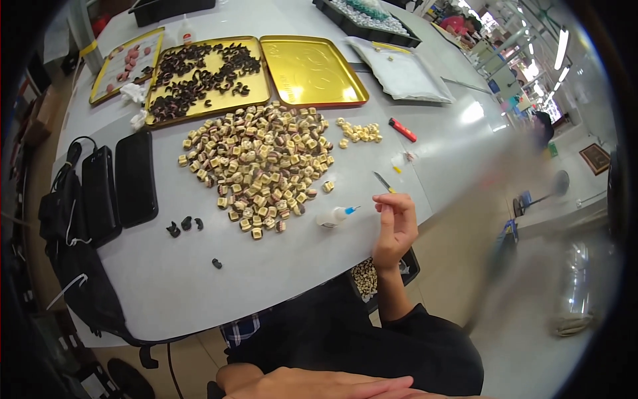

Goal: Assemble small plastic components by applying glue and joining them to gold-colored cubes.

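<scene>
My right hand [396,229] is raised at the table's front right edge. Its fingers are bent in toward the thumb; anything held between them is too small or hidden to name. Close to its left lies a small white squeeze bottle [330,217] with a blue needle tip. Just beyond the fingers is a thin pointed tool [383,181]. Across my lap at the bottom, my left hand [332,386] lies flat with straight fingers, partly cut off by the picture's lower edge. A large heap of small cream-and-dark-brown cubes [266,163] covers the middle of the table.
Behind the heap, one gold tray [264,90] holds dark curved pieces; another gold lid [312,70] is beside it. Pale yellow bits [359,131] and a red tool [403,130] lie right. Black flat devices [136,178] sit left. A bin of small pieces [365,278] stands below the edge.
</scene>
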A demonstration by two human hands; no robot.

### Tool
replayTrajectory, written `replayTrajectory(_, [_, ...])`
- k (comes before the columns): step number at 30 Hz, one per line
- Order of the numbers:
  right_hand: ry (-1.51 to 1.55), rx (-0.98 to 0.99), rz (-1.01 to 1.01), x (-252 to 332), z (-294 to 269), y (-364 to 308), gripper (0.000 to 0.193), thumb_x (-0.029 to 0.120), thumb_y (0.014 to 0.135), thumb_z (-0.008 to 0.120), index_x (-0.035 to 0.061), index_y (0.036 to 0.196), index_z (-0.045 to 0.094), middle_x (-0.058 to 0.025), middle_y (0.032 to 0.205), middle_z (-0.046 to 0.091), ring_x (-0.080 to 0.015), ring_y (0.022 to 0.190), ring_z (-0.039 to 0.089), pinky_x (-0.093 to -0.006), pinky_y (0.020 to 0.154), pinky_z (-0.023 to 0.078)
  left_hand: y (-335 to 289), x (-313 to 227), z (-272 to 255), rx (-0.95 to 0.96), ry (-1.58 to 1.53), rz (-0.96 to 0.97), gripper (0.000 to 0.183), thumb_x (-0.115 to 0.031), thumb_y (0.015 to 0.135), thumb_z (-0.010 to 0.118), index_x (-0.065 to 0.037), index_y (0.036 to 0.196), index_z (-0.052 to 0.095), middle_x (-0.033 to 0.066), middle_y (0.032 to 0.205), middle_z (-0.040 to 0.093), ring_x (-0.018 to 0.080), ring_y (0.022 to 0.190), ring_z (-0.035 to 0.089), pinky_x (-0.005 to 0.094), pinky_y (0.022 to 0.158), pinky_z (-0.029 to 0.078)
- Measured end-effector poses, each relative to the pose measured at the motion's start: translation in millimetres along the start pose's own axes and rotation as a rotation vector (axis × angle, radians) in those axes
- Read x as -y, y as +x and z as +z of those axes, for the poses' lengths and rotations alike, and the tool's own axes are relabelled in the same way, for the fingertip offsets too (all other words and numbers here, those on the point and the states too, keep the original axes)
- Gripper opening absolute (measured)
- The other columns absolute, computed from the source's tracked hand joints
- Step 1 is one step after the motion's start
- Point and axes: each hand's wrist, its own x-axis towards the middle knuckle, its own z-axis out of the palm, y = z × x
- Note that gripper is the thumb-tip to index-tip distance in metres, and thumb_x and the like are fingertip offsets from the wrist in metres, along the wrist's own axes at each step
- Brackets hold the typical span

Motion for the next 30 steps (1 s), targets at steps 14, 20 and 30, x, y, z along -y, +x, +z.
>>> replayTrajectory(14, [-0.002, 0.027, 0.005, -2.0, -1.9, -1.4, 0.011, -0.003, 0.098, 0.05, -0.002, 0.103, 0.06, -0.0105, 0.099, 0.061, -0.0136, 0.086, 0.054, -0.0261, 0.08, 0.045, -6.5, 1.3, -10.9, 0.058, 0.15, 0.2, 0.089, -0.061, 0.098, 0.043, 0.021, 0.133, 0.045, 0.041, 0.132, 0.052, 0.0485, 0.127, 0.052, 0.0556, 0.109, 0.039])
replayTrajectory(20, [-0.001, 0.002, 0.008, -0.3, -2.2, -0.9, 0.013, -0.001, 0.098, 0.05, -0.0025, 0.103, 0.062, -0.0104, 0.101, 0.064, -0.014, 0.086, 0.055, -0.026, 0.082, 0.046, 23.6, 39.6, 0.8, 0.059, -0.206, 0.654, 0.083, -0.06, 0.097, 0.049, 0.009, 0.141, 0.037, 0.0366, 0.137, 0.048, 0.044, 0.132, 0.049, 0.0538, 0.112, 0.034])
replayTrajectory(30, [-0.112, -0.038, 0.02, -2.2, -3.3, 2.0, 0.015, 0.003, 0.098, 0.051, -0.0032, 0.1, 0.065, -0.0089, 0.098, 0.065, -0.016, 0.086, 0.056, -0.028, 0.082, 0.046, 10.7, 0.4, -6.6, 0.017, -0.202, -0.007, 0.089, -0.067, 0.094, 0.051, 0.003, 0.144, 0.031, 0.0331, 0.133, 0.052, 0.0398, 0.131, 0.051, 0.0517, 0.11, 0.037])
